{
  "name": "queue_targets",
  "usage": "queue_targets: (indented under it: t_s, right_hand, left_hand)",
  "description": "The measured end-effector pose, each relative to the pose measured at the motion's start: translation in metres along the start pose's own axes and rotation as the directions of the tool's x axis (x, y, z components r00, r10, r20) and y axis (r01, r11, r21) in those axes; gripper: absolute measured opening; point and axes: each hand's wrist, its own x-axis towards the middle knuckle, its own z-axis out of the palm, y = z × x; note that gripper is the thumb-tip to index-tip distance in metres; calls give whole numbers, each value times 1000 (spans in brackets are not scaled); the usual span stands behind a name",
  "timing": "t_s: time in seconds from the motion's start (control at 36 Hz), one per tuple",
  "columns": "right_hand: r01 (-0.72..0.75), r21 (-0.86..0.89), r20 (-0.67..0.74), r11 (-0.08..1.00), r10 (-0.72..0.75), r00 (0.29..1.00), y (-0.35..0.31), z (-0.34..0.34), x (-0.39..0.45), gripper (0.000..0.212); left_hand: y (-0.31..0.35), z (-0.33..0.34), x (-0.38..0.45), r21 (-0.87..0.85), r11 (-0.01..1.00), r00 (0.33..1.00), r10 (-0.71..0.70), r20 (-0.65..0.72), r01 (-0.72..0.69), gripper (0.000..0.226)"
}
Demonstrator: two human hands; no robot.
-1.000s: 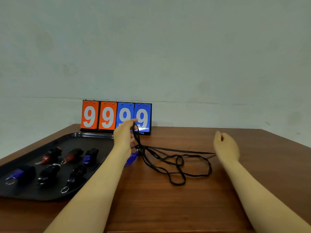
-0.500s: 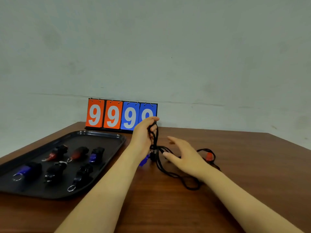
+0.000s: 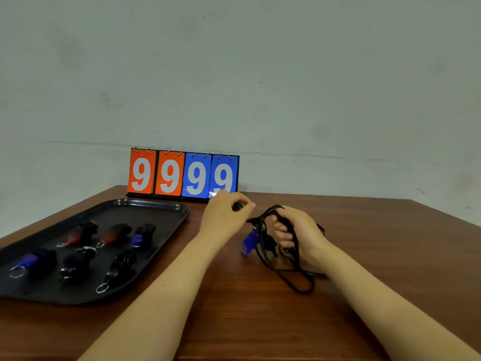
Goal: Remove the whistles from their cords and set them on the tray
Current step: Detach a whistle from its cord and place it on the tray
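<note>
1. Head view, the only one: both bare arms reach out over a brown wooden table [image 3: 390, 256], hands meeting about mid-table, a bit right of centre.
2. The right hand [image 3: 299, 233] has its fingers curled round a bundle of black cords [image 3: 286, 267]. Some strands loop up over its fingertips; the rest trails down to the table in a loose loop near the wrist.
3. The left hand [image 3: 226, 214] is just beside it, thumb and fingertips pinched together on something small and dark. It looks like the end of the cords, but I can't say for sure.
4. A blue whistle [image 3: 250, 242] dangles off the cords between the two hands, just above the tabletop. A bit of red peeks out behind the right hand, too hidden to tell what it is.
5. The black tray [image 3: 156, 207] sits at the left, its near corner close to the table's front edge. Six whistles lie in it in two rows, filling its near half: reddish, reddish and blue behind, blue, black and black in front.
6. A flip scoreboard [image 3: 182, 174] reading 9999 stands at the table's far edge against the wall [image 3: 260, 74], just behind the tray's far rim.
7. Room to move: bare wood between the tray's right rim and the left forearm, and more to the right of the right arm, out to that edge.
</note>
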Motion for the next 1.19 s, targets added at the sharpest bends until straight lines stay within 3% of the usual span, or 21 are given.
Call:
queue_targets:
  t_s: [0.06,0.14,0.28,0.39,0.47,0.58,0.64,0.72,0.78,0.97,1.19]
  right_hand:
    - [24,39,7,999,-24,1000,3,-1,1,34]
    - [59,40,-8,997,-59,998,7,-4,3,31]
    - [124,122,-60,985,-117,991,6,-1,3,33]
    - [122,342,-59,932,-108,992,2,-3,1,36]
    - [151,355,-69,922,-136,988,-1,-5,2,35]
    - [141,205,-136,969,-115,984,-5,-5,0,34]
    - [177,-20,-225,984,-176,958,-6,-7,-3,31]
    - [293,-466,-209,835,-426,881,-9,-8,-9,28]
    - [349,-591,-138,728,-517,844,-9,-7,-10,23]
    - [334,-796,-42,506,-596,802,-4,-12,-9,22]
    - [334,-796,-95,505,-649,755,-3,-12,-6,19]
  left_hand:
    - [-1,5,0,7,999,999,36,-21,-36,13]
    - [3,6,-3,-126,990,998,57,-12,-58,6]
    - [8,15,-13,-215,976,954,98,284,-36,17]
    - [11,18,-15,-244,967,964,131,232,-73,19]
    - [13,15,-15,-327,944,974,115,197,-45,28]
    - [16,12,-15,-413,910,978,63,197,25,36]
    - [17,9,-15,-439,895,980,14,198,76,32]
    - [17,5,-13,-479,867,983,-66,169,141,25]
    - [17,4,-12,-509,844,982,-102,159,170,23]
    - [19,3,-14,-585,793,986,-141,93,169,22]
    - [22,3,-14,-538,836,994,-82,67,105,21]
